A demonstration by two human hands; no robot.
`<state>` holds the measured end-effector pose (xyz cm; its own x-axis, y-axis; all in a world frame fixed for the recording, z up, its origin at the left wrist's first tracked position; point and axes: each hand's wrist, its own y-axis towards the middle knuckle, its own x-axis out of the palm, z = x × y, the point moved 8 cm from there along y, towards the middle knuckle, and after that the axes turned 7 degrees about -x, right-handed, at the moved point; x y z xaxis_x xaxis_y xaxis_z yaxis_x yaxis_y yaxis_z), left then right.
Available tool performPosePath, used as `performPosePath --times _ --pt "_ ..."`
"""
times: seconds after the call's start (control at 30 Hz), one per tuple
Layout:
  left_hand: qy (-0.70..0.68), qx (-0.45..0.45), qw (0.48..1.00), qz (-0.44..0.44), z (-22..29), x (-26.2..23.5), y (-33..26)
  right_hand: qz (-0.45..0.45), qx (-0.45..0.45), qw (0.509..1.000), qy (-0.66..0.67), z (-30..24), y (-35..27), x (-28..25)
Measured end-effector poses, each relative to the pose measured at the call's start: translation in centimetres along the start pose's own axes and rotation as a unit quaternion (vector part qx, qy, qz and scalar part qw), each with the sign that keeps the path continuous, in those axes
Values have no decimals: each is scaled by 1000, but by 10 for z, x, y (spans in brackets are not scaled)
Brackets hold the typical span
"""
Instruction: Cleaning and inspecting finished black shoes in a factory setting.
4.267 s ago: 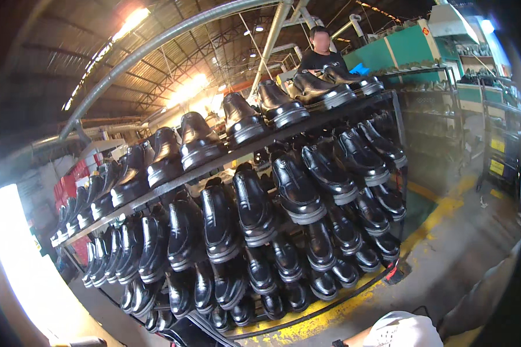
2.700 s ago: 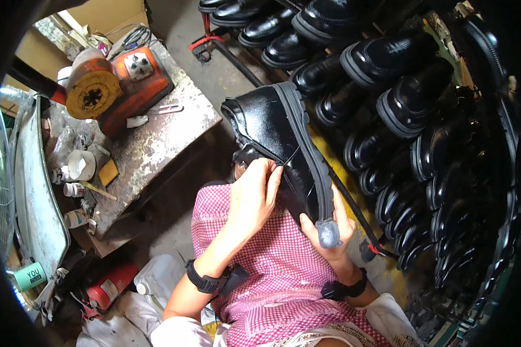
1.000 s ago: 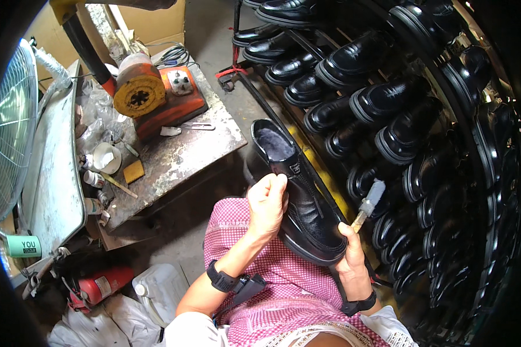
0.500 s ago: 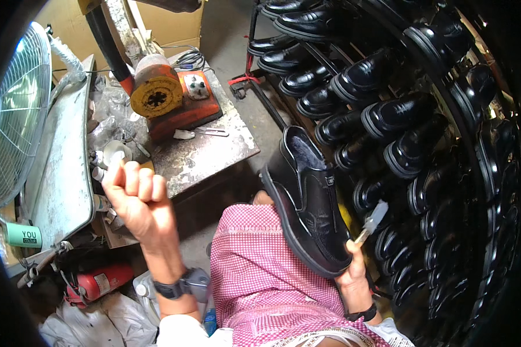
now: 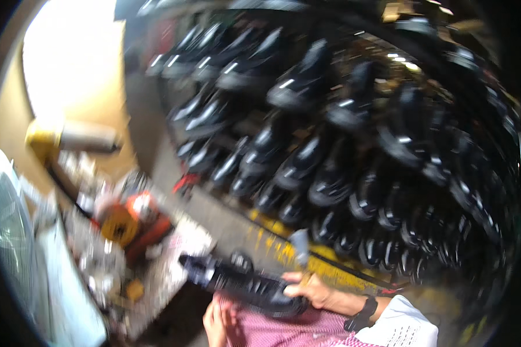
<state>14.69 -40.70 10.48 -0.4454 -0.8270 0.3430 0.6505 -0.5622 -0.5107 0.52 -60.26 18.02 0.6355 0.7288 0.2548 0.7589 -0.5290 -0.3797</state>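
Smeared by motion, a black slip-on shoe (image 5: 249,289) lies tilted on its side above my lap. My right hand (image 5: 309,291) grips its toe end. The same hand pinches a small brush-like tool (image 5: 300,247) with a wide pale tip and a tan handle; its exact kind is too blurred to name. Low in the picture, my left hand (image 5: 216,325) is beside the pink checked cloth (image 5: 266,329) on my lap, just below the shoe. Its fingers look stretched and hold nothing that I can see.
Racks of black shoes (image 5: 295,156) fill the far side and the right. At left a worktable (image 5: 185,234) bears an orange machine (image 5: 147,228) with a yellow disc, and plastic-wrapped clutter. A fan (image 5: 8,214) stands at the left edge. Yellow paint (image 5: 341,272) marks the floor beneath the racks.
My view has swung up and to the right, toward the racks. My left hand has come down from its raised fist beside the table to my lap. The shoe now lies more level.
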Motion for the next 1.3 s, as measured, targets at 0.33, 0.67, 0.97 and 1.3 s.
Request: performPosePath --times 0.33,0.67,0.97,1.3 --pt "-46 111 972 -201 2 65 -35 -83 10 995 -46 14 -17 3" --pt "-234 184 951 89 -9 1 -45 -235 14 944 -229 33 -18 73" --pt "-209 136 954 168 -72 -99 -84 -340 -308 753 -473 -8 100 169" --pt "-237 140 929 246 -108 -125 -95 -373 -321 698 -521 110 200 298"
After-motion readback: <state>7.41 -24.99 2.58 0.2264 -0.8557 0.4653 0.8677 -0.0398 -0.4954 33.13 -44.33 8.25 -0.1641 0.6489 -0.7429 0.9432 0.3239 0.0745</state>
